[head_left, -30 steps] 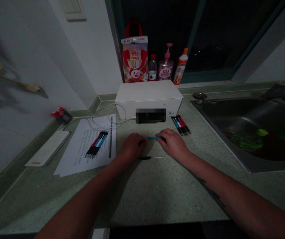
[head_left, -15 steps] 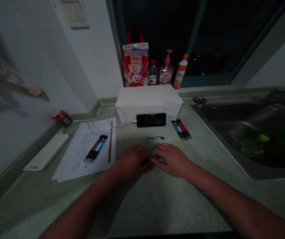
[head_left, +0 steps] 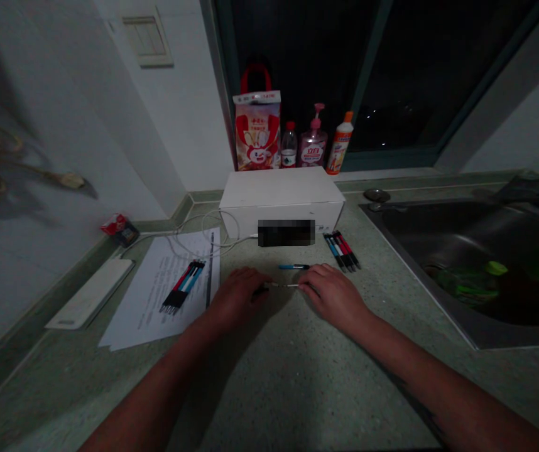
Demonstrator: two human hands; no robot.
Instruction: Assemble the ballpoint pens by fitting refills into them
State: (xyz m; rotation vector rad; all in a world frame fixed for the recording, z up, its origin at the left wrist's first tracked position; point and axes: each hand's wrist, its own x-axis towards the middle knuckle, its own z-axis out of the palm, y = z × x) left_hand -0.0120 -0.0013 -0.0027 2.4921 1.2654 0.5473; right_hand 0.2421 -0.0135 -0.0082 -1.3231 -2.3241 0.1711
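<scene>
Between my two hands runs a thin pale rod like a pen refill (head_left: 291,285), level and just above the counter. The fingers of my left hand (head_left: 241,292) are closed at its left end, where a small dark part beneath the fingertips is too dim to name. Thumb and fingertips of my right hand (head_left: 333,292) pinch its right end. Just beyond lies a blue and black pen (head_left: 293,267), its right tip near my right fingers. Several pens (head_left: 341,251) lie side by side at right, and another row of pens (head_left: 183,287) rests on printed paper (head_left: 132,320) at left.
A phone-shaped dark patch (head_left: 286,233), blurred out, leans on a white box (head_left: 281,188), with a white cable (head_left: 203,254) running left to a white power bank-like slab (head_left: 90,295). Bottles (head_left: 313,147) and a bag (head_left: 257,135) stand behind. At right is a metal sink (head_left: 420,282).
My hands have moved apart, the left one leftward and the right one slightly right, and the thin rod now shows between them. The view has tilted up slightly.
</scene>
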